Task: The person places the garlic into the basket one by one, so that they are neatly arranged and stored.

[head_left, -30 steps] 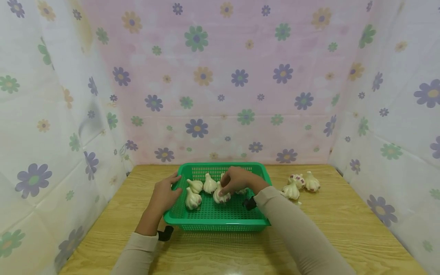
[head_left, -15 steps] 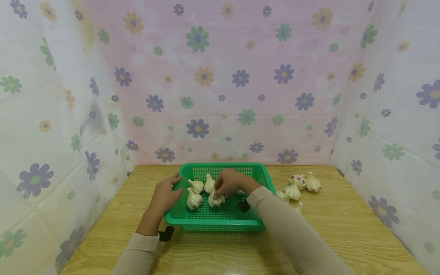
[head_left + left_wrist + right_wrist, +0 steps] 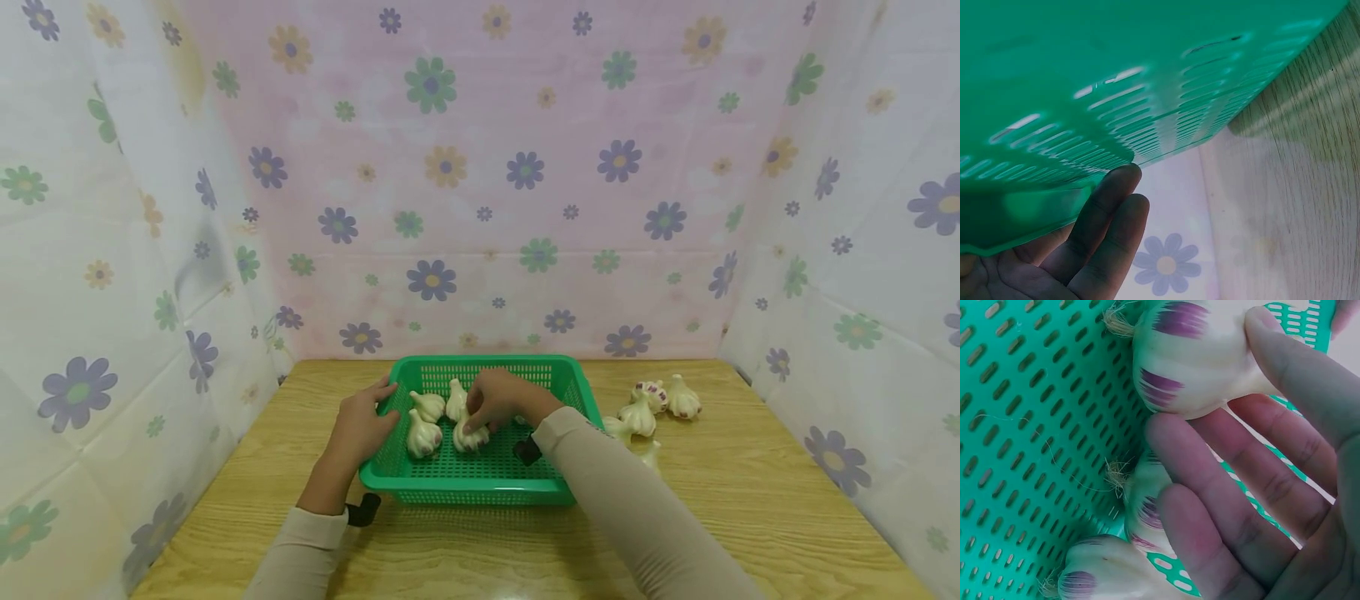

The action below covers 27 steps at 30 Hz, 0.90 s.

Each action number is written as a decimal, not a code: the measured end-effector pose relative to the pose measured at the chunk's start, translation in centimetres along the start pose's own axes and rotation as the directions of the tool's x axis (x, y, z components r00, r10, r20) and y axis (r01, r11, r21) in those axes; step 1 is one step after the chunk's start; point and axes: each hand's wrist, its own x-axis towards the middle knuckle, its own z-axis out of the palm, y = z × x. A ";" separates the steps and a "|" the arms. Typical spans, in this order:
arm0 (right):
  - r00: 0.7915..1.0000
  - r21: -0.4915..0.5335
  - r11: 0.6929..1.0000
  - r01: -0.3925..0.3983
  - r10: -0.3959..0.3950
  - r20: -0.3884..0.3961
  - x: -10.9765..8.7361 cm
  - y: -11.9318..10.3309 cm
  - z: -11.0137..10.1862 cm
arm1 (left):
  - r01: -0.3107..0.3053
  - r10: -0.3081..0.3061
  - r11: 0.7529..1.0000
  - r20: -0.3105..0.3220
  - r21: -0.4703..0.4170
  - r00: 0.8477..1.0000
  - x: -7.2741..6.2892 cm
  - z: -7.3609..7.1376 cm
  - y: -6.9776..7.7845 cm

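Observation:
A green plastic basket [image 3: 480,484] with slotted walls sits on the table, several garlic bulbs inside. At its left side my left hand [image 3: 362,427] holds the rim, fingers against the outer wall in the left wrist view. Inside the basket, my right hand [image 3: 501,398] holds a garlic bulb [image 3: 467,438] low over the slotted floor. The right wrist view shows this purple-streaked bulb [image 3: 1191,356] between thumb and fingers. To its left in the head view lie a front bulb [image 3: 423,436] and a rear bulb [image 3: 428,407]; another bulb [image 3: 456,400] is partly hidden by the right hand.
Right of the basket, loose garlic bulbs [image 3: 638,416] lie in a group on the wooden table [image 3: 750,500], partly behind the right sleeve [image 3: 637,500]. Flower-patterned cloth [image 3: 495,208] closes off the back and both sides.
My right hand has moved a little left with the garlic bulb, nearer the bulbs on the left. In the last half second it barely moves. My left hand stays on the rim.

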 end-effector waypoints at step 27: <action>1.000 0.045 0.999 0.013 -0.013 -0.015 0.5 0.6 0.4 | 0.010 -0.010 1.000 -0.006 -0.009 1.000 0.0 0.1 -0.1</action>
